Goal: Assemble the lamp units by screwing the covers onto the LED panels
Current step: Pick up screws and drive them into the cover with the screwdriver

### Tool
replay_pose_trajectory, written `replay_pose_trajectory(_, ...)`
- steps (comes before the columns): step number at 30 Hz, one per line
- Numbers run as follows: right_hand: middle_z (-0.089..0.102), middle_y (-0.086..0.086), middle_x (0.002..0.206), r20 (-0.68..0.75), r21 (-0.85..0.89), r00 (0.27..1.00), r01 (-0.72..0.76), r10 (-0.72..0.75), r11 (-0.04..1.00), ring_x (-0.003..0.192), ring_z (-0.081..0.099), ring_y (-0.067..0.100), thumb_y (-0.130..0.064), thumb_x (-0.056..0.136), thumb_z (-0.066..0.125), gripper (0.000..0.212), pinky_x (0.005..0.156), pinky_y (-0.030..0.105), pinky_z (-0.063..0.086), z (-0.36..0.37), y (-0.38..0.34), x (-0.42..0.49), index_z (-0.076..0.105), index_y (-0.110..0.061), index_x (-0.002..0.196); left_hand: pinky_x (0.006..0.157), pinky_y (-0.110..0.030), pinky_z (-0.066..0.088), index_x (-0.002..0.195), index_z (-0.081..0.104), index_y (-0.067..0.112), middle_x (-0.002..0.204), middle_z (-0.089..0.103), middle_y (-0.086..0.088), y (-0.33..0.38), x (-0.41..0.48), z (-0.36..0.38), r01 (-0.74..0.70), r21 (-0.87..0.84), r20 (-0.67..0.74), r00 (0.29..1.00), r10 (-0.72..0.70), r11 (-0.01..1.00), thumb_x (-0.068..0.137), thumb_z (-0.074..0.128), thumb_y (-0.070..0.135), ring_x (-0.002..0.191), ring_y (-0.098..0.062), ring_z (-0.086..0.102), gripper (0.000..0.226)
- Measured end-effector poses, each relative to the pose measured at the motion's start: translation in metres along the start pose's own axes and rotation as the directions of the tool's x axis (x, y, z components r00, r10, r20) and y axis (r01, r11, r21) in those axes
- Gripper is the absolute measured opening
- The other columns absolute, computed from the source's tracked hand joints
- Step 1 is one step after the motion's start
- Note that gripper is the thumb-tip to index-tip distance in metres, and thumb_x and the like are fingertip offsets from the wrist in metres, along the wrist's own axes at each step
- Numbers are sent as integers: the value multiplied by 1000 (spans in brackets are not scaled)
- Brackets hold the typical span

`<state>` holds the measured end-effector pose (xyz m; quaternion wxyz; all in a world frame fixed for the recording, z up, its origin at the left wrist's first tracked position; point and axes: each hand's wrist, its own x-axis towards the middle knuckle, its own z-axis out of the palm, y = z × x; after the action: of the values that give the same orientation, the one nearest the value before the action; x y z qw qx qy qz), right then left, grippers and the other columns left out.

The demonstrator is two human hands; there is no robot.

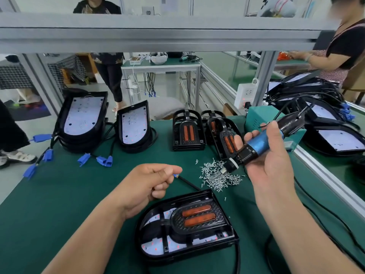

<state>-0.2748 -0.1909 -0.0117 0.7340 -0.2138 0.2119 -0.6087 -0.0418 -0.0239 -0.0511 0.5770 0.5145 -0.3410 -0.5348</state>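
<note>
A lamp unit (185, 224) lies on the green mat near the front, its black cover with two orange lenses sitting over the white LED panel. My left hand (150, 184) hovers just behind it with curled fingers; whether thumb and forefinger pinch something small I cannot tell. My right hand (270, 155) grips a blue and black electric screwdriver (254, 147), its tip pointing down-left into a pile of small silver screws (219, 176).
Stacked LED panels (83, 115) with blue connectors stand at the back left, loose black covers (187, 131) at the back middle. A green power box (256, 117) and more panels (335, 139) sit to the right. A black cable (189, 183) runs behind the unit. People stand beyond the bench.
</note>
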Motion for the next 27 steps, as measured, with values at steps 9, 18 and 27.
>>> replay_pose_trajectory(9, 67, 5, 89, 59, -1, 998, 14, -14, 1000, 72, 62, 14, -27, 95, 79, 31, 80, 33, 59, -2, -2, 2, 64, -7, 113, 45, -17, 30, 101, 70, 0, 82, 62, -14, -3, 7, 1, -19, 4, 45, 999, 19, 1000, 85, 79, 15, 55, -9, 31, 23)
replay_pose_trajectory(18, 58, 7, 78, 85, 110, 996, 30, -39, 994, 72, 61, 19, -9, 95, 77, 15, 96, 47, 61, 7, 6, -9, 63, -8, 93, 49, -17, 30, 110, 81, 7, 91, 74, -13, -5, 8, 3, -3, 131, 85, 996, -8, 991, 89, 80, 11, 54, -8, 32, 21)
replay_pose_trajectory(27, 54, 4, 75, 129, 60, 992, 6, -14, 998, 67, 59, 17, -7, 97, 70, 14, 89, 41, 60, 13, 31, -19, 58, -12, 91, 47, -14, 29, 104, 83, 15, 94, 80, -12, 0, 5, 14, 41, 259, 46, 997, -55, 965, 95, 72, 6, 51, -5, 33, 16)
